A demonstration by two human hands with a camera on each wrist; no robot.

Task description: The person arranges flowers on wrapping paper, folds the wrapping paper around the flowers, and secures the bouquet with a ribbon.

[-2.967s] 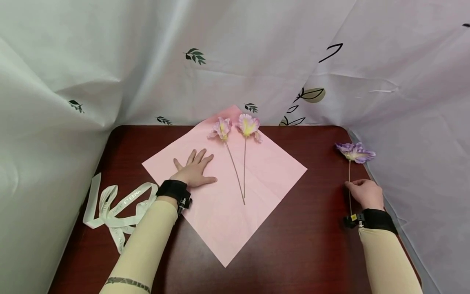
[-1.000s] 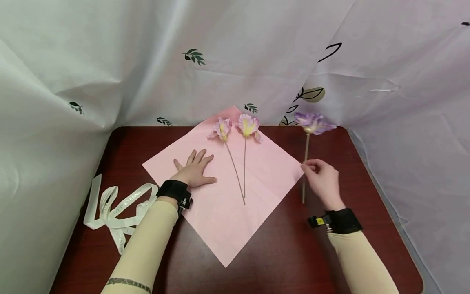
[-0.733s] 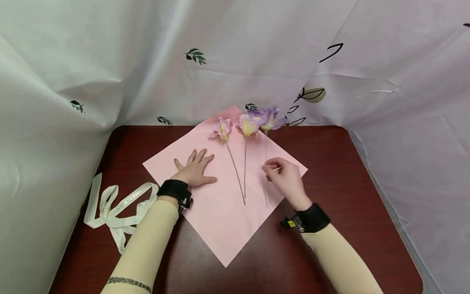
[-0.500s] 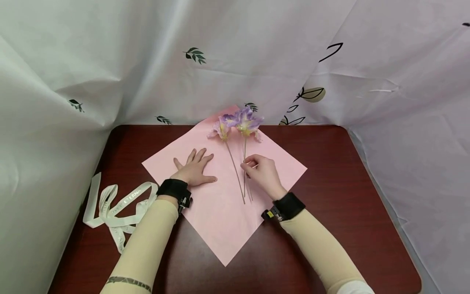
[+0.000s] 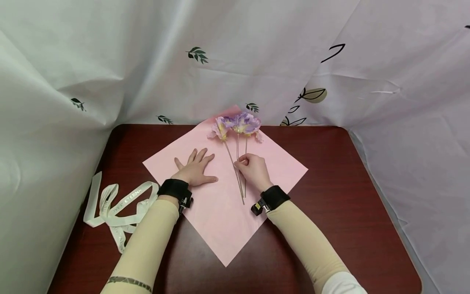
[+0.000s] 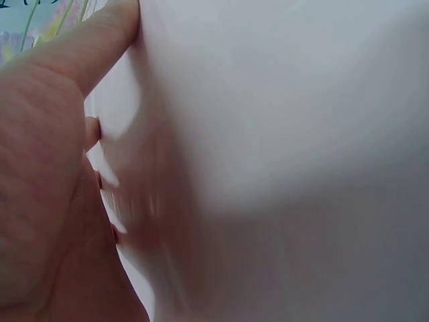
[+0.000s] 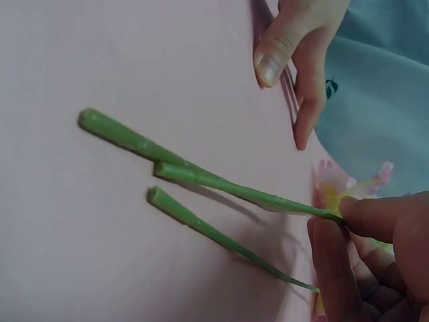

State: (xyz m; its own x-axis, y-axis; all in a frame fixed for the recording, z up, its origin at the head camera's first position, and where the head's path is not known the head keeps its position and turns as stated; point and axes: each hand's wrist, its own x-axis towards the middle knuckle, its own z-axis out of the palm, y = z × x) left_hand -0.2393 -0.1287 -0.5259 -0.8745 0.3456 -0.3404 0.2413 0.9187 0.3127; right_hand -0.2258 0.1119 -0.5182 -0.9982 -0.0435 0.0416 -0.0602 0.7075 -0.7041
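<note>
A square of pink wrapping paper (image 5: 220, 228) lies cornerwise on the table. My left hand (image 5: 194, 170) rests on its left part with fingers spread. My right hand (image 5: 255, 169) pinches the stem of a purple artificial flower (image 5: 242, 122) between thumb and fingers. Its bloom overlaps two pink flowers that lie on the paper, the left one (image 5: 220, 130) and the right one (image 5: 258, 135). In the right wrist view the held green stem (image 7: 248, 193) runs between the other two stems; its cut end overlaps one of them. The left wrist view shows my left thumb (image 6: 100, 47) against the paper.
A white printed ribbon (image 5: 114, 220) lies in loose loops on the left of the dark red table (image 5: 341, 196). A white curtain (image 5: 235, 61) with leaf prints hangs behind the table and along both sides.
My right hand has carried the purple flower from the table's right edge leftward onto the paper, between the two pink flowers. My left hand has stayed in place.
</note>
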